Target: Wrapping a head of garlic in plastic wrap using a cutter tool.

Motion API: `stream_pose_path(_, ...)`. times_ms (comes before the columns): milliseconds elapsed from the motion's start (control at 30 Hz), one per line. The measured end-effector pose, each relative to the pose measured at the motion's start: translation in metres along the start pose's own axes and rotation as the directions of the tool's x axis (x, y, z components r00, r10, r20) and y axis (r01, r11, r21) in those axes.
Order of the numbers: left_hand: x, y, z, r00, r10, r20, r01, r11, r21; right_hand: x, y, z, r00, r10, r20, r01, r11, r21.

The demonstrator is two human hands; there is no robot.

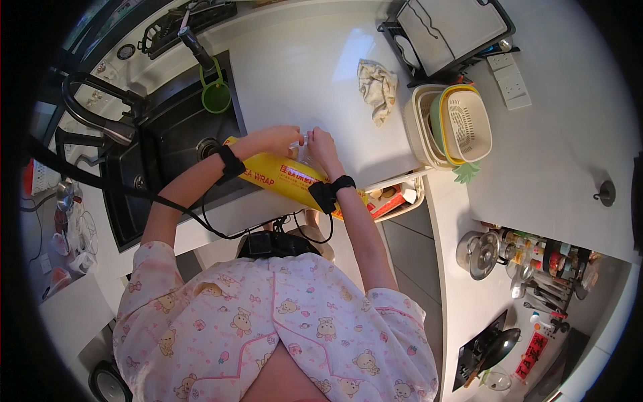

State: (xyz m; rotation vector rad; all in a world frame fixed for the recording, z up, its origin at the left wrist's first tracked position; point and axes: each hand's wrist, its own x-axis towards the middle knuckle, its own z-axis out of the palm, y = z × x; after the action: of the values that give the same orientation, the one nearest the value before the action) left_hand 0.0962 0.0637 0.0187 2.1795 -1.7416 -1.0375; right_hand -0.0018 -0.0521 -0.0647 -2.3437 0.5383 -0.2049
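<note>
In the head view a long yellow box of cling wrap, red printing on it, lies slantwise at the counter's front edge, partly over the sink's rim. My left hand reaches across its far side, fingers bent at a clear, glossy film. Close beside it, my right hand has its fingertips pinched at the same film, the wrist above the box. The fingertips of both hands nearly meet. Black straps circle both wrists. A small light item shows under my left fingers, too covered to name.
To the left lies a black sink with a tap and a green strainer. A crumpled cloth rests on the white counter. Nested baskets stand right, below a dish rack. An open drawer juts out at the front.
</note>
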Motion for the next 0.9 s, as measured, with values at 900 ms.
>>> stream_pose_path(900, 0.003, -0.024, 0.011, 0.997, 0.043, 0.067, -0.034, 0.991, -0.13, -0.017, -0.022, -0.016, 0.963, 0.243, 0.114, -0.215, 0.953, -0.214)
